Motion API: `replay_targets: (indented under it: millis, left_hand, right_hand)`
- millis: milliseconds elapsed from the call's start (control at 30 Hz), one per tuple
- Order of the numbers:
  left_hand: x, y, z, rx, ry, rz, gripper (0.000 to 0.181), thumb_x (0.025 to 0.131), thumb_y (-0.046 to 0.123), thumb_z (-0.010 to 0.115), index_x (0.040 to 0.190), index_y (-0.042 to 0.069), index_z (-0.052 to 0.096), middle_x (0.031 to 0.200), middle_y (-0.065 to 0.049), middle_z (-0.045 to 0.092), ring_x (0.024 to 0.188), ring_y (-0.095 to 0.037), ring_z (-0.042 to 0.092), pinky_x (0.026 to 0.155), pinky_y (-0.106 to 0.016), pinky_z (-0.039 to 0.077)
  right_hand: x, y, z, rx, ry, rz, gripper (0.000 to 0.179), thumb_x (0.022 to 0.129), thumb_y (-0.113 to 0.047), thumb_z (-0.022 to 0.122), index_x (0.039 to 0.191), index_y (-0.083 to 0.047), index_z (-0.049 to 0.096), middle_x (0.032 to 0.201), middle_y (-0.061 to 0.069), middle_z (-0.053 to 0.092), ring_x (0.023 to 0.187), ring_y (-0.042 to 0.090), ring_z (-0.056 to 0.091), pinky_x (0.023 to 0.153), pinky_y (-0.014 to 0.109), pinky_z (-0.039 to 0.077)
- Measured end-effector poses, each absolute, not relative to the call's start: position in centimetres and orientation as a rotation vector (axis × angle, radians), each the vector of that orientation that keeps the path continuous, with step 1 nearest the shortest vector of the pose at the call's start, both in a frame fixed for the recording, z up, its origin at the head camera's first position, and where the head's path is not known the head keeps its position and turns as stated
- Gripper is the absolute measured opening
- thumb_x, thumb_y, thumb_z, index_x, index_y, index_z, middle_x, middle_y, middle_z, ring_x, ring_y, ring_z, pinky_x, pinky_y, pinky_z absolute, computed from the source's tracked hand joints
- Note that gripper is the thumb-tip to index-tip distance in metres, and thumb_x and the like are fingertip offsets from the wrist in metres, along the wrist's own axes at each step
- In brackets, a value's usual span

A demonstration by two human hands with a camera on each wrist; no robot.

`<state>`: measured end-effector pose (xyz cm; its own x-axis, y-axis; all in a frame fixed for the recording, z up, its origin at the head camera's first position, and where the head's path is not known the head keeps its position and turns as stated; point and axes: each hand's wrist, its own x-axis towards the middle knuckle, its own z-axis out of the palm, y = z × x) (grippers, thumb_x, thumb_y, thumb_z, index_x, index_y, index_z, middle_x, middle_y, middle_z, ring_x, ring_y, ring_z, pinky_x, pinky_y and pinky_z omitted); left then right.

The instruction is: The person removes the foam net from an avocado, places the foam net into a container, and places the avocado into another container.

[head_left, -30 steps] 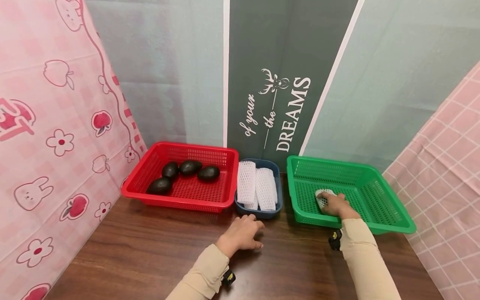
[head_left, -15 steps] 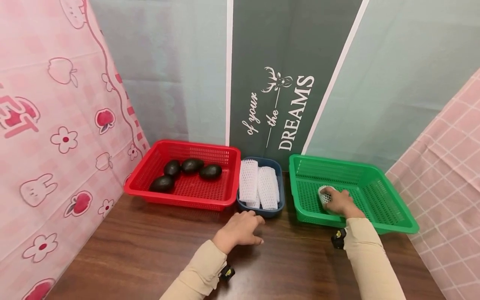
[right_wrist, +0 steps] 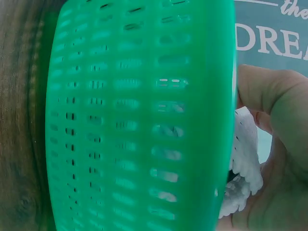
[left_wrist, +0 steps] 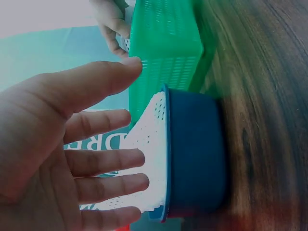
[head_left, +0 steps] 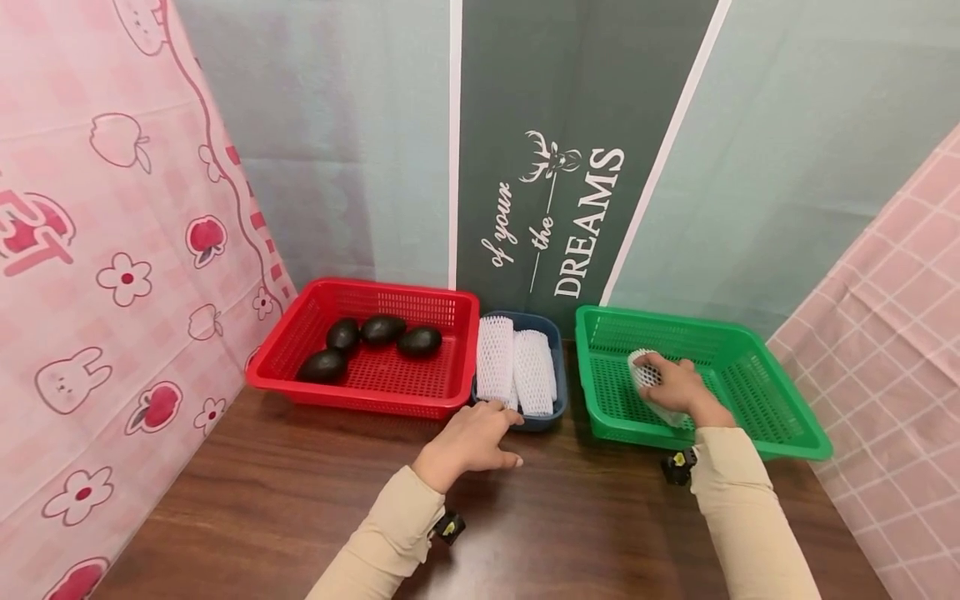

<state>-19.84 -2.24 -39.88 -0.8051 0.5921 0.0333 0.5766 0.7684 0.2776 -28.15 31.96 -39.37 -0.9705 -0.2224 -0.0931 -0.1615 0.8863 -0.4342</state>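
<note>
My right hand (head_left: 681,390) grips a white foam net sleeve (head_left: 663,413) over the near part of the green basket (head_left: 797,417). Something dark shows through the mesh and inside the ruffled end of the sleeve (right_wrist: 246,159) in the right wrist view; the rest of it is hidden. My left hand (head_left: 474,439) hovers at the near rim of the small blue bin (head_left: 557,343), its fingers spread and holding nothing. Inside the bin lie several white foam net sleeves (head_left: 495,360). In the left wrist view the open left palm (left_wrist: 36,159) faces the bin wall (left_wrist: 197,154).
To the left of the bin stands a red basket (head_left: 367,402) with several dark avocados (head_left: 384,330) in it. All three containers line up along a printed cloth backdrop (head_left: 360,150) on the brown wooden table (head_left: 300,483). Pink cloths (head_left: 885,350) flank both sides.
My right hand has raised the sleeve a little within the green basket, and more of its lower end shows. The left hand has moved slightly forward, closer to the blue bin.
</note>
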Motion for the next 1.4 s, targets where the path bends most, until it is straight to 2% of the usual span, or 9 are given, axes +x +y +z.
replay_targets:
  millis: [400, 633, 833, 1100, 1400]
  left_hand:
    - [-19.3, -2.7, -39.7, 1.011, 2.956, 0.424, 0.046, 0.077, 0.040, 0.073, 0.115, 0.015, 0.066, 0.103, -0.003, 0.058, 0.090, -0.019, 0.057, 0.074, -0.034, 0.047]
    - [-18.8, -3.7, -39.8, 1.047, 3.013, 0.489, 0.043, 0.076, 0.038, 0.074, 0.111, 0.014, 0.067, 0.103, -0.003, 0.059, 0.090, -0.022, 0.058, 0.076, -0.035, 0.046]
    - [-18.6, -4.4, -39.9, 1.072, 3.064, 0.511, 0.044, 0.075, 0.037, 0.074, 0.111, 0.012, 0.066, 0.109, -0.005, 0.059, 0.096, -0.022, 0.057, 0.080, -0.037, 0.046]
    - [-18.3, -5.7, -39.9, 1.031, 3.096, 0.564, 0.045, 0.075, 0.036, 0.074, 0.111, 0.011, 0.066, 0.107, -0.007, 0.057, 0.099, -0.023, 0.055, 0.084, -0.040, 0.044]
    - [-17.9, -7.0, -40.1, 1.014, 3.147, 0.599, 0.043, 0.074, 0.035, 0.075, 0.109, 0.012, 0.066, 0.105, -0.007, 0.057, 0.093, -0.025, 0.056, 0.077, -0.040, 0.045]
  right_hand:
    - [-27.0, 31.1, -38.2, -0.321, 2.940, -0.665, 0.048, 0.083, -0.013, 0.061, 0.127, -0.005, 0.047, 0.107, 0.035, 0.035, 0.088, 0.046, 0.038, 0.059, 0.048, 0.041]
    - [-25.8, 30.1, -37.3, -0.371, 3.012, -0.660, 0.047, 0.081, -0.009, 0.062, 0.126, -0.007, 0.050, 0.115, 0.039, 0.030, 0.098, 0.054, 0.034, 0.067, 0.057, 0.039]
    - [-24.9, 29.0, -37.1, -0.411, 3.054, -0.679, 0.047, 0.079, -0.007, 0.063, 0.125, -0.009, 0.051, 0.123, 0.043, 0.024, 0.106, 0.060, 0.027, 0.069, 0.062, 0.039]
    - [-23.8, 27.6, -37.1, -0.505, 3.098, -0.702, 0.050, 0.078, -0.006, 0.064, 0.126, -0.010, 0.051, 0.127, 0.040, 0.025, 0.110, 0.057, 0.028, 0.070, 0.061, 0.039]
    - [-23.1, 25.8, -37.0, -0.576, 3.134, -0.706, 0.050, 0.075, -0.004, 0.064, 0.122, -0.014, 0.054, 0.127, 0.038, 0.027, 0.109, 0.053, 0.030, 0.070, 0.061, 0.040]
